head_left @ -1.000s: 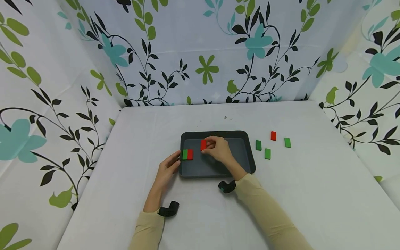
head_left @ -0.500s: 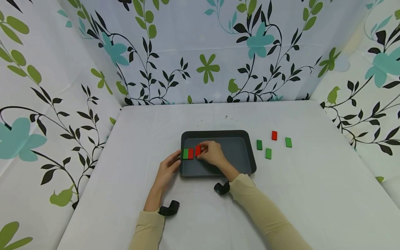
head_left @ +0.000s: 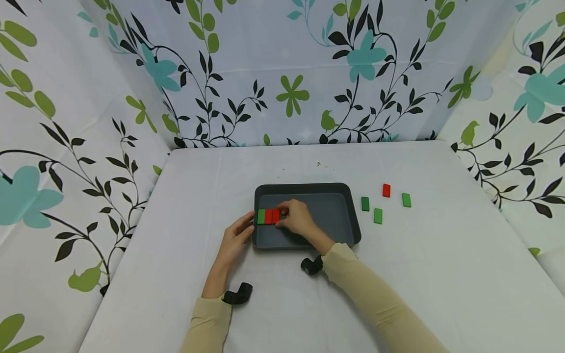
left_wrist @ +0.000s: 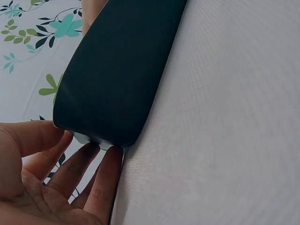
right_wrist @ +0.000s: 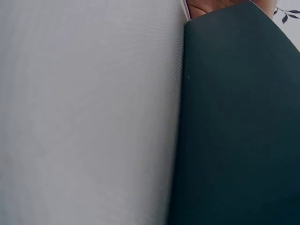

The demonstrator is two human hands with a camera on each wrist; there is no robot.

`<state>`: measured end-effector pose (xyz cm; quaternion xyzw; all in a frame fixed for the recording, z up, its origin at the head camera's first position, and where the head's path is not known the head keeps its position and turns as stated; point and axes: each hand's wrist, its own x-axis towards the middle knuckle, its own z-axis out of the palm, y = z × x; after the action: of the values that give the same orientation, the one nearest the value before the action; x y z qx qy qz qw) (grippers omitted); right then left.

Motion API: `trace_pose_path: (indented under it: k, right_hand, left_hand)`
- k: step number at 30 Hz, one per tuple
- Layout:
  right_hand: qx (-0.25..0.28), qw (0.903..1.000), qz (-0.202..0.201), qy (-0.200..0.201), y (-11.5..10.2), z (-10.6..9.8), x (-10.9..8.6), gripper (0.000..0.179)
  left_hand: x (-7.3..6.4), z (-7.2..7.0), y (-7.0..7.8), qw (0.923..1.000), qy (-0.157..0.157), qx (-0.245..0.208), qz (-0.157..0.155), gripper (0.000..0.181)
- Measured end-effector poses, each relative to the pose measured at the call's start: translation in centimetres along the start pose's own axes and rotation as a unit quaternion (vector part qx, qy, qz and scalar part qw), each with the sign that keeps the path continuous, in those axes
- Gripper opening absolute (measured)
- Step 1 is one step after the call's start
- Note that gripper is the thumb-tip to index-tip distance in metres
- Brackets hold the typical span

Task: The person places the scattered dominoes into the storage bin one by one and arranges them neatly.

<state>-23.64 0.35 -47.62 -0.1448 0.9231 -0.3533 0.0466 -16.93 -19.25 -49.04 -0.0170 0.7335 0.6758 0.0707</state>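
A dark grey baking tray (head_left: pixel 320 218) stands on the white table. Inside its left end a green tile (head_left: pixel 261 216) and a red tile (head_left: pixel 268 216) lie side by side. My right hand (head_left: pixel 300 218) pinches a second red tile (head_left: pixel 275 216) between thumb and fingers, against the right side of the first one. My left hand (head_left: pixel 234 240) touches the tray's left end with its fingertips. In the left wrist view the left fingers (left_wrist: pixel 104 185) are fairly straight against the tray's wall (left_wrist: pixel 117 75). The right wrist view shows the tray's side (right_wrist: pixel 239 122) but not the right hand.
Right of the tray lie a loose red tile (head_left: pixel 386 190) and three green tiles: one nearest the tray (head_left: pixel 365 204), another green tile (head_left: pixel 378 216) in front, and a farther green tile (head_left: pixel 406 200). Patterned curtains (head_left: pixel 247 59) surround the table (head_left: pixel 441 274).
My right hand has carried the red tile leftward and down, from mid-tray to beside the first red tile. The left hand stays at the tray's left end.
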Motion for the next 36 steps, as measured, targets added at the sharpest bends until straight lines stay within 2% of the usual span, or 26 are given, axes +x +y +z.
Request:
trace_pose_path:
  k: [7, 14, 17, 21, 25, 30, 33, 36]
  right_hand:
    - [-0.011, 0.9999, -0.001, -0.005, -0.1, 0.0, 0.0, 0.047]
    - [-0.015, 0.9999, -0.005, -0.005, -0.1, -0.1, -0.2, 0.051]
    - [-0.004, 0.9999, -0.012, 0.0, 0.0, -0.2, -0.3, 0.053]
    - [0.037, 0.999, -0.024, 0.012, 0.3, -0.9, -0.8, 0.055]
    - [0.073, 0.9957, -0.049, 0.029, 1.0, -2.9, -2.0, 0.056]
    - [0.09, 0.9909, -0.082, 0.057, 3.0, -6.8, -3.8, 0.061]
    - [0.101, 0.9887, -0.083, 0.073, 4.7, -9.4, -4.8, 0.064]
    - [0.107, 0.9882, -0.066, 0.087, 6.8, -11.8, -5.9, 0.066]
  left_hand:
    - [-0.2, -0.2, 0.0, 0.9996, -0.013, 0.004, 0.025, 0.047]
    - [-0.2, -0.1, 0.0, 0.9997, -0.015, -0.005, 0.02, 0.047]
    - [-0.2, -0.1, 0.0, 0.9996, -0.015, -0.005, 0.023, 0.047]
    - [-0.1, -0.1, -0.1, 0.9997, -0.011, -0.004, 0.019, 0.047]
    - [-0.1, 0.0, -0.1, 0.9999, -0.01, 0.001, 0.011, 0.046]
    - [-0.2, 0.0, -0.1, 0.9999, -0.005, 0.011, 0.011, 0.046]
    - [-0.2, 0.0, 0.0, 0.9998, -0.005, 0.011, 0.015, 0.046]
    - [-0.2, 0.1, -0.1, 0.9999, -0.005, 0.007, 0.013, 0.047]
